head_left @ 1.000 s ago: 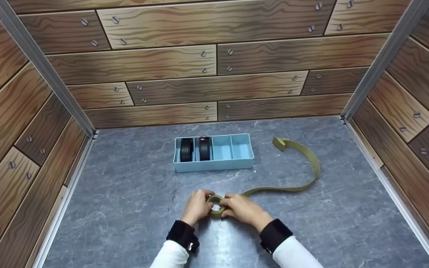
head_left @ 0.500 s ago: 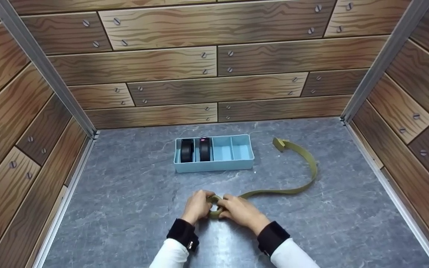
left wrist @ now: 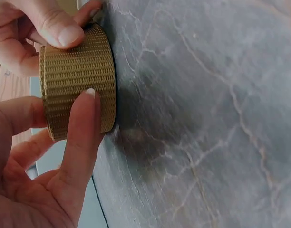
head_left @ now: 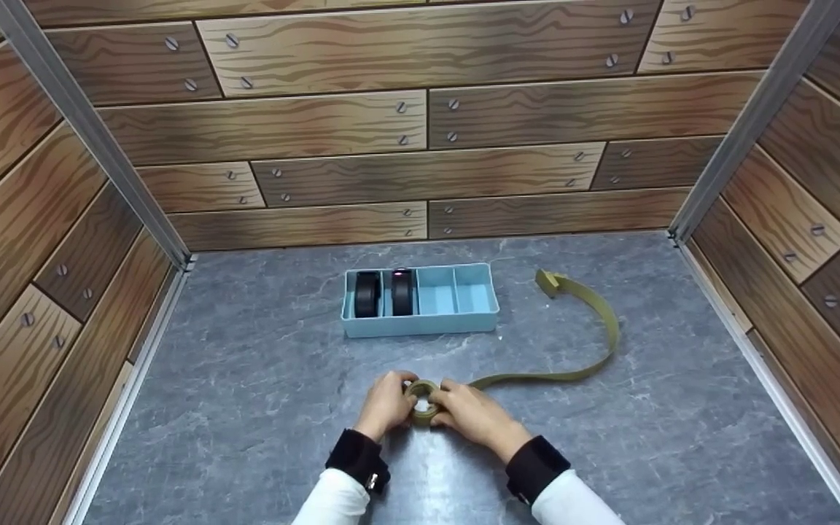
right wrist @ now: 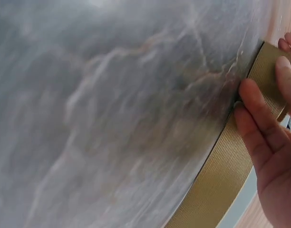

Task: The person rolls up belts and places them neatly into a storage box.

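Note:
An olive webbing belt is partly wound into an upright-edged coil (head_left: 422, 420) on the grey floor, in front of the blue tray. My left hand (head_left: 385, 405) grips the coil's left side, thumb inside the ring. On the right side, my right hand (head_left: 477, 414) pinches the coil where the strap leaves it. The loose strap (head_left: 537, 377) curves away right and back to a folded end (head_left: 547, 282). In the left wrist view, fingers of both hands lie on the ribbed coil (left wrist: 79, 71). The right wrist view shows fingers against the strap (right wrist: 212, 185) standing on edge.
Behind the hands stands a light blue divided tray (head_left: 420, 324). Its two left compartments each hold a black rolled strap-like item, one at far left (head_left: 367, 294) and one beside it (head_left: 402, 292). Wood-patterned walls (head_left: 303, 219) enclose the back and both sides.
The loose strap's curve has shifted slightly left towards the coil, while its folded end stays about in place. Both hands keep their hold, with the right hand shifting slightly.

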`<state>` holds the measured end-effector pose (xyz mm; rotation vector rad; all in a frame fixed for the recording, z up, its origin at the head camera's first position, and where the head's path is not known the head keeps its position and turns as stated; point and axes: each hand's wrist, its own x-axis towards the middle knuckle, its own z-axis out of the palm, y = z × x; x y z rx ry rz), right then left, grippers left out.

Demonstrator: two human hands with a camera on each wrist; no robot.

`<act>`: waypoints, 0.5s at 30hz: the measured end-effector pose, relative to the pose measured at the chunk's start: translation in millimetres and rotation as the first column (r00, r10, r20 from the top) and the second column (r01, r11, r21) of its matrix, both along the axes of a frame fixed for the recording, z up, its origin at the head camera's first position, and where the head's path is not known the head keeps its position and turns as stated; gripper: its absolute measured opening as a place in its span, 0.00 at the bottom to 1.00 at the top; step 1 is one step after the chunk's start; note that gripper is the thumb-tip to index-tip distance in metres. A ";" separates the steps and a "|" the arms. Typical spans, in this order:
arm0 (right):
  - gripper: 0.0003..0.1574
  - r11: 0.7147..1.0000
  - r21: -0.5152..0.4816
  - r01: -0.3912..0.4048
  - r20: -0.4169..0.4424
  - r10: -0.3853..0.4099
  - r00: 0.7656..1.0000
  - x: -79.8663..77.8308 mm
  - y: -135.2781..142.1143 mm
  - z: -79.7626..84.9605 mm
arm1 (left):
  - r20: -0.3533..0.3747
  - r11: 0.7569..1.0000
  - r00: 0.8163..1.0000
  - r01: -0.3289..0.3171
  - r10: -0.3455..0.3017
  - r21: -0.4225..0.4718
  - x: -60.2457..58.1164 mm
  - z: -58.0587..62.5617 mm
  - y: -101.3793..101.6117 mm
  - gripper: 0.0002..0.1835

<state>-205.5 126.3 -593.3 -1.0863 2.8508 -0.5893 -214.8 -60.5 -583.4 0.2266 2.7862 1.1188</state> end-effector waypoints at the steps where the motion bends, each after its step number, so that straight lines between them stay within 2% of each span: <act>1: 0.15 1.000 0.000 -0.001 0.017 0.001 1.000 -0.2 1.1 0.3 | -0.007 1.000 1.000 0.006 -0.006 -0.007 0.0 0.0 -0.3 0.15; 5: 0.16 1.000 0.005 0.013 0.030 -0.013 0.999 -0.6 2.8 0.8 | -0.024 1.000 0.999 0.020 -0.021 -0.018 -0.8 -2.2 -1.2 0.14; 10: 0.12 1.000 0.004 0.030 -0.013 -0.030 0.999 0.9 0.0 -1.4 | 0.016 1.000 1.000 -0.016 0.016 -0.003 0.8 -2.3 -0.4 0.12; 12: 0.12 1.000 -0.003 0.018 -0.004 -0.018 1.000 0.5 -0.2 -1.1 | 0.031 1.000 0.999 -0.026 0.026 0.002 1.4 -1.0 -0.4 0.14; 15: 0.12 1.000 -0.013 -0.006 0.036 0.007 0.999 -1.0 1.1 0.5 | 0.042 1.000 0.999 -0.002 0.003 -0.024 0.8 -0.2 -1.2 0.15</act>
